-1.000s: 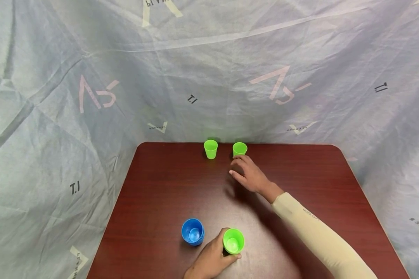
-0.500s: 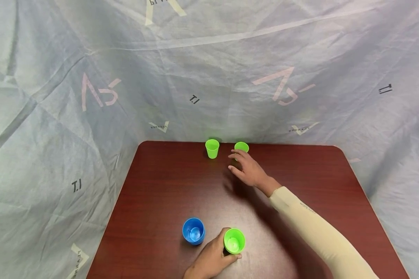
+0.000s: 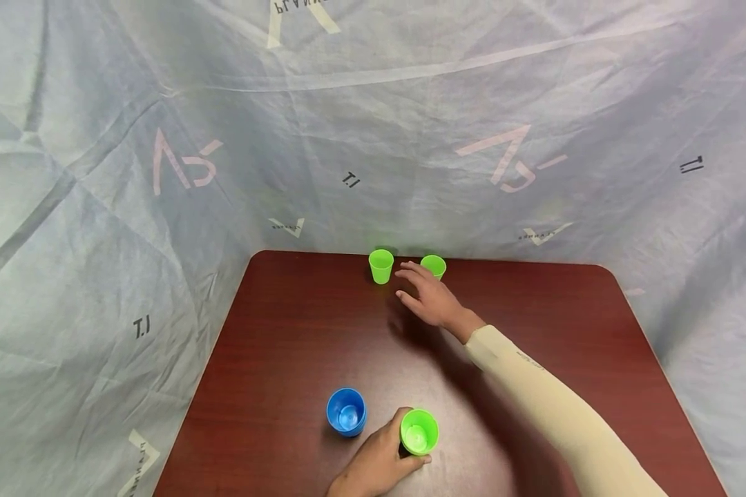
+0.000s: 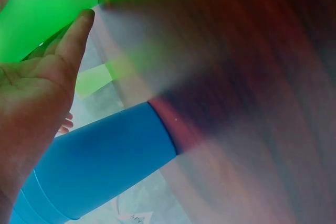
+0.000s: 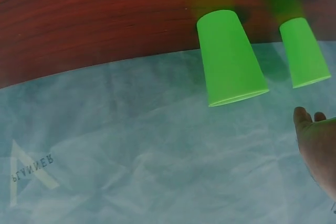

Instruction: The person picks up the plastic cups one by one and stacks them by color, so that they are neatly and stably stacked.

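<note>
In the head view my left hand point(image 3: 378, 461) curls its thumb and fingers round a bright green cup point(image 3: 419, 432) near the front of the table. Just left of it stands a stack of nested blue cups point(image 3: 347, 413), whose overlapping rims also show on the blue cups point(image 4: 107, 163) in the left wrist view. At the far edge are two upright green cups, the left one point(image 3: 381, 266) in full view and the right one point(image 3: 434, 266) partly covered by my right hand point(image 3: 432, 298). That hand reaches out with loosely bent fingers, holding nothing, its fingertips between the two cups.
The dark red wooden table point(image 3: 286, 331) has rounded far corners. A grey printed sheet point(image 3: 410, 159) hangs close behind its far edge and along both sides. My right sleeve point(image 3: 553, 400) stretches across the table's right half.
My right hand has moved left and slightly farther forward, from in front of the right far cup to the gap beside the left one. The left hand keeps its grip in place.
</note>
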The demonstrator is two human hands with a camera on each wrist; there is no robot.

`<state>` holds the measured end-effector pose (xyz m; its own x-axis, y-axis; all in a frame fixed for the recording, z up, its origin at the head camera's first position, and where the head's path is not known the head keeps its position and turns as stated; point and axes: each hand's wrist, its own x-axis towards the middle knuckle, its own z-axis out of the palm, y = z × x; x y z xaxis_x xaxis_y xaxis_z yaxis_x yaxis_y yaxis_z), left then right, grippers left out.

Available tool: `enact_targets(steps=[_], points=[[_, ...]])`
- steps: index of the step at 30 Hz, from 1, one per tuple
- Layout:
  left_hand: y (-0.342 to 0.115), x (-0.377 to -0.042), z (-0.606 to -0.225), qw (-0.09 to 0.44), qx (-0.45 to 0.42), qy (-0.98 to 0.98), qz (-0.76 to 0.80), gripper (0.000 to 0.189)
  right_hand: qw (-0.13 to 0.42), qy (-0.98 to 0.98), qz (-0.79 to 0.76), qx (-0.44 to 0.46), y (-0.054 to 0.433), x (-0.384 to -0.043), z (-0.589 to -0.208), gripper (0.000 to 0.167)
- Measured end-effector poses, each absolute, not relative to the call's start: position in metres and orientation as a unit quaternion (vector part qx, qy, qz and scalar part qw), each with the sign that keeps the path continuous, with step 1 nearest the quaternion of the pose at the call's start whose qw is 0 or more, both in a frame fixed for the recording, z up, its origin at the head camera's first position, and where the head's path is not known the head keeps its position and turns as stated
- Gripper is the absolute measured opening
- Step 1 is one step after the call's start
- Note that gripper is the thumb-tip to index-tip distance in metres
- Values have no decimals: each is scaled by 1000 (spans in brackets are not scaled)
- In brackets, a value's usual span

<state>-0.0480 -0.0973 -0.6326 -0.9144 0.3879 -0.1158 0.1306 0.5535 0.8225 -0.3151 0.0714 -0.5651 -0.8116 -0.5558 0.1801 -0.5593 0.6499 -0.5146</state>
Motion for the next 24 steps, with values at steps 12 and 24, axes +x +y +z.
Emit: enact_targets(steps=[12, 24], points=[[-96, -47, -634, 137, 151, 874, 440, 67, 9, -915, 262, 306, 50, -337, -567, 52], [-94, -49, -631, 119, 167, 878, 433, 65, -17, -924, 230, 305, 32, -357, -565, 59]])
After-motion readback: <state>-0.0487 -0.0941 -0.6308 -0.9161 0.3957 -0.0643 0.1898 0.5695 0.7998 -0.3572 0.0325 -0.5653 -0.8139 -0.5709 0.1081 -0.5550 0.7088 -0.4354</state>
